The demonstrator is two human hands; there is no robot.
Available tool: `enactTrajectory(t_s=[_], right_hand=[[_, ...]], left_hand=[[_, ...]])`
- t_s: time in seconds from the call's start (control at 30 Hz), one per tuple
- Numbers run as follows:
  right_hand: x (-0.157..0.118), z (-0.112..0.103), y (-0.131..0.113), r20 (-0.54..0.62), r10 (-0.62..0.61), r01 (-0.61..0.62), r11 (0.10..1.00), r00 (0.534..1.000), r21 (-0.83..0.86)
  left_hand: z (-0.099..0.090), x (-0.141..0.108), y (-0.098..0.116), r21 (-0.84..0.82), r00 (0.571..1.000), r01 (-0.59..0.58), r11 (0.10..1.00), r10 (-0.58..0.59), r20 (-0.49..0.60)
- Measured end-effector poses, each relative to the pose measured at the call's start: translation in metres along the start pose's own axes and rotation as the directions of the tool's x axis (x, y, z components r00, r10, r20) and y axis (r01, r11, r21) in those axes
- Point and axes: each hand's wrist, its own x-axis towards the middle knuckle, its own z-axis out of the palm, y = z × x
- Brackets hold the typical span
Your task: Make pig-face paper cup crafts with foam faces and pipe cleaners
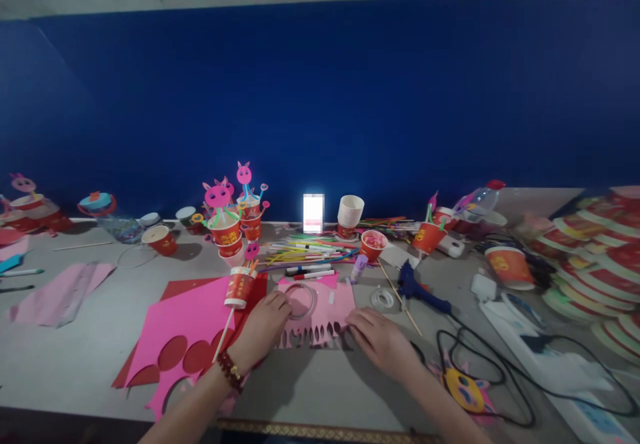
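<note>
A light pink sheet of paper, with a row of petal-shaped cut-outs along its near edge, lies between my hands. On its left part rests a clear ring, which looks like a roll of tape. My left hand has its fingertips curled at the ring's left rim, over the edge of the sheet. At the sheet's right edge, my right hand has its fingers close together on the paper; the thumb's grip is partly hidden. Markers lie just beyond the sheet.
Bright pink paper with round holes lies left, beside a decorated paper cup on a stick. A blue glue gun and its black cable occupy the right, near a power strip. Cups and pipe cleaners line the back.
</note>
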Motion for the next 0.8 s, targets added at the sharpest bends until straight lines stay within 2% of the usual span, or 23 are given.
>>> enactTrajectory(t_s=[0.17, 0.3, 0.43, 0.53, 0.67, 0.8], right_hand=[[0.007, -0.017, -0.005, -0.160, 0.057, -0.031, 0.987, 0.986, 0.159], [0.009, -0.030, -0.010, -0.205, 0.095, -0.041, 0.968, 0.974, 0.249], [0.003, -0.037, -0.014, -0.243, 0.113, -0.032, 0.949, 0.964, 0.315], [-0.009, -0.034, -0.016, -0.210, 0.075, -0.006, 0.951, 0.975, 0.308], [-0.026, -0.014, -0.018, -0.090, 0.024, 0.000, 0.967, 0.996, 0.253], [-0.032, 0.009, -0.025, 0.000, 0.064, -0.062, 0.973, 0.998, 0.223]], left_hand=[[-0.014, 0.005, -0.003, -0.061, 0.998, -0.003, 0.998, -0.001, -0.067], [-0.027, 0.001, -0.007, -0.099, 0.993, 0.015, 0.995, -0.026, -0.113], [-0.028, -0.004, -0.009, -0.097, 0.991, 0.033, 0.995, -0.045, -0.128], [-0.024, -0.006, -0.009, -0.086, 0.992, 0.019, 0.996, -0.029, -0.122], [-0.023, -0.007, -0.006, -0.065, 0.990, 0.028, 0.998, -0.037, -0.133], [-0.025, -0.006, 0.000, -0.051, 0.992, -0.009, 0.999, 0.002, -0.128]])
